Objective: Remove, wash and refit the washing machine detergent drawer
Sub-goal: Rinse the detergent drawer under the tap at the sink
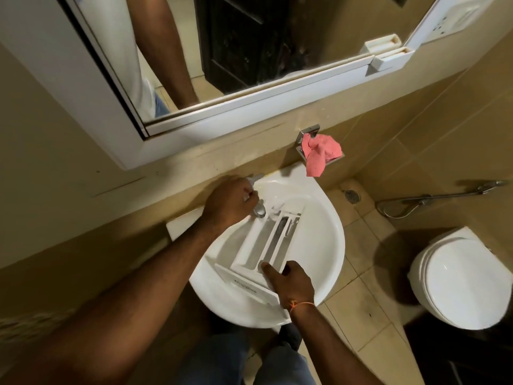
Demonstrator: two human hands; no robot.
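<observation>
The white detergent drawer (266, 245) lies in the white basin (324, 218), its front panel toward me and its compartments pointing at the tap. My right hand (291, 282) grips the drawer near the front panel, thumb inside a compartment. My left hand (230, 201) is curled round the chrome tap (259, 209) at the basin's back left. No running water can be made out.
A pink cloth (320, 154) hangs on a metal holder on the wall behind the basin. A white toilet (460, 279) with its lid down stands to the right, a hose sprayer (444, 195) above it. A mirror (222, 51) hangs over the basin.
</observation>
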